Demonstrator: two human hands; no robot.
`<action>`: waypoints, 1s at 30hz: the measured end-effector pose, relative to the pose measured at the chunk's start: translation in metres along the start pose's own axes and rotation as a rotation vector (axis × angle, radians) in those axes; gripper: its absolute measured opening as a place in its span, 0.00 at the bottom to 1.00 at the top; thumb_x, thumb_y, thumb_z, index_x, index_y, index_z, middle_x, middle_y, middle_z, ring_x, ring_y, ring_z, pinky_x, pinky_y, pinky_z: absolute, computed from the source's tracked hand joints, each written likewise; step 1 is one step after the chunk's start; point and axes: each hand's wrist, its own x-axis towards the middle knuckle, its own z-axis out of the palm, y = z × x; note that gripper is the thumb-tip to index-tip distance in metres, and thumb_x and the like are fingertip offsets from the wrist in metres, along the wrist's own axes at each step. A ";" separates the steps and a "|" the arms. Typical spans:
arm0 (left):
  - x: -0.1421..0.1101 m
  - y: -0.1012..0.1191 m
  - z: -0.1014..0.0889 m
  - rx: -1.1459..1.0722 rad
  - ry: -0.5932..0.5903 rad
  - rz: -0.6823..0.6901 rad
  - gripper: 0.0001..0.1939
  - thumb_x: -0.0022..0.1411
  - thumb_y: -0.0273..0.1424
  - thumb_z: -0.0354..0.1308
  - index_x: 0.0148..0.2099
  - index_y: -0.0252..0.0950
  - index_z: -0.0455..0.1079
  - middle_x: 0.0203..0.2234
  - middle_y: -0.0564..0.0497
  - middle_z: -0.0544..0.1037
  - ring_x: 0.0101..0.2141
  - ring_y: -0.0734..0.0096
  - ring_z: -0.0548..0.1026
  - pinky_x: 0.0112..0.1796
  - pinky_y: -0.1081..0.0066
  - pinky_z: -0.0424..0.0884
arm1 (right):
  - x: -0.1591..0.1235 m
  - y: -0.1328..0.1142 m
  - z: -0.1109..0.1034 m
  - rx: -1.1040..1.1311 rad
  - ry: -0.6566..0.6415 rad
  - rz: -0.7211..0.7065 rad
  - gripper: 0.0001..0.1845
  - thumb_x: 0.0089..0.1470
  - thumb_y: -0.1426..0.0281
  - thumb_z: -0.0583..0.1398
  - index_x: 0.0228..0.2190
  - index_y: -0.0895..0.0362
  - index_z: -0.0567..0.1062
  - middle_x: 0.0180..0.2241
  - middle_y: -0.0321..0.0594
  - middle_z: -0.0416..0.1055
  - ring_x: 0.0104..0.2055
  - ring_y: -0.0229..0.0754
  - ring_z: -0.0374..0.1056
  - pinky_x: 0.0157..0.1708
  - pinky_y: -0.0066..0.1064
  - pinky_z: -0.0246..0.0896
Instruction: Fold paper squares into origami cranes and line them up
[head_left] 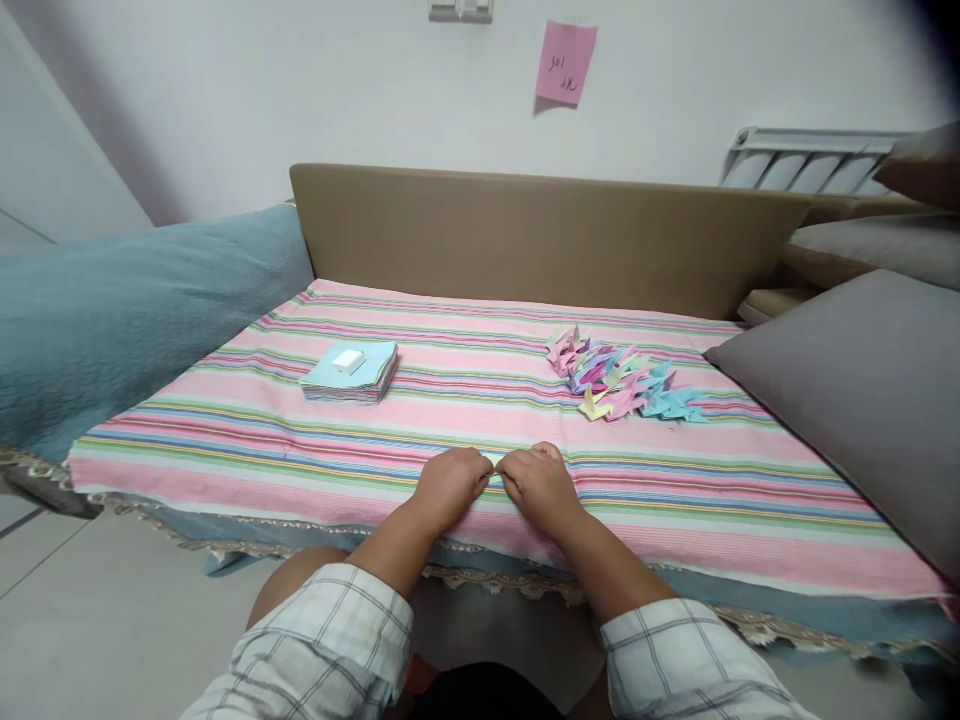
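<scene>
My left hand (pixel 451 490) and my right hand (pixel 540 488) meet close to the front edge of the striped cloth, thumbs and fingertips pinched together. Between them shows a sliver of pale yellow-green folded paper (pixel 494 468), mostly hidden by the fingers; both hands seem to grip it. Beyond my right hand lies a cluster of folded paper cranes (pixel 611 375) in pink, purple, green, yellow and blue. Back and to the left sits a stack of square coloured paper (pixel 349 375), light blue on top, with a small white block (pixel 348 361) resting on it.
The pink striped cloth (pixel 225 430) covers the sofa seat, bordered by a brown backrest (pixel 525 235) and a blue-draped armrest (pixel 150 290). Grey cushions (pixel 862 380) pile at the right. A pink note (pixel 566 65) hangs on the wall.
</scene>
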 end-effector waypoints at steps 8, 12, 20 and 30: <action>-0.001 -0.003 -0.001 -0.044 0.022 0.060 0.12 0.62 0.30 0.50 0.30 0.37 0.73 0.27 0.50 0.74 0.33 0.71 0.71 0.33 0.74 0.64 | -0.002 0.005 0.004 -0.008 0.028 -0.065 0.10 0.57 0.74 0.55 0.28 0.53 0.74 0.29 0.36 0.72 0.35 0.39 0.61 0.43 0.35 0.43; -0.003 -0.006 -0.002 -0.071 0.018 0.098 0.12 0.63 0.31 0.50 0.33 0.38 0.75 0.29 0.50 0.75 0.33 0.71 0.71 0.33 0.73 0.64 | -0.004 0.011 0.005 0.017 0.016 -0.113 0.09 0.57 0.73 0.56 0.31 0.50 0.76 0.31 0.34 0.73 0.35 0.38 0.61 0.45 0.36 0.43; -0.004 -0.006 -0.003 -0.033 0.027 0.143 0.13 0.63 0.31 0.50 0.33 0.35 0.75 0.28 0.48 0.75 0.33 0.68 0.70 0.38 0.69 0.65 | -0.007 0.017 0.000 0.062 -0.074 -0.098 0.10 0.57 0.71 0.58 0.36 0.45 0.77 0.35 0.33 0.74 0.40 0.39 0.64 0.44 0.36 0.45; -0.008 -0.005 0.000 0.050 -0.054 0.096 0.14 0.65 0.34 0.48 0.38 0.36 0.75 0.34 0.49 0.76 0.37 0.65 0.70 0.37 0.68 0.62 | -0.007 0.022 -0.004 0.046 -0.082 -0.063 0.13 0.54 0.77 0.57 0.32 0.49 0.79 0.36 0.36 0.74 0.40 0.40 0.65 0.40 0.33 0.51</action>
